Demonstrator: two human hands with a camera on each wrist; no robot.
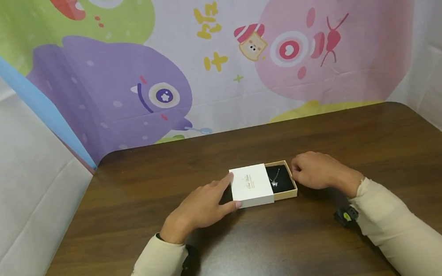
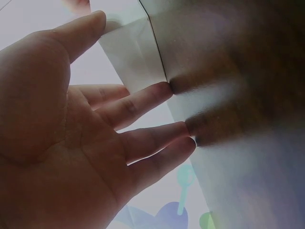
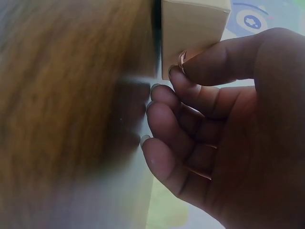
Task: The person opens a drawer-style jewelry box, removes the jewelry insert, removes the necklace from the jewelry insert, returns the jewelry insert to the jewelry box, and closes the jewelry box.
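The white box sleeve [image 1: 251,186] is laid on the wooden table [image 1: 271,248], its long axis running left to right between the hands. From the sleeve's right end, the drawer [image 1: 286,195] is partly exposed, with a silver pendant necklace [image 1: 275,184] held on its black lining. The drawer's outer end is met by the right hand [image 1: 316,171], the nearer one to the necklace; a small copper-toned loop [image 3: 181,59], seemingly a pull tab, is pinched by thumb and forefinger. The sleeve's left end is gripped across its width by the left hand [image 1: 199,206], thumb and fingers spread wide.
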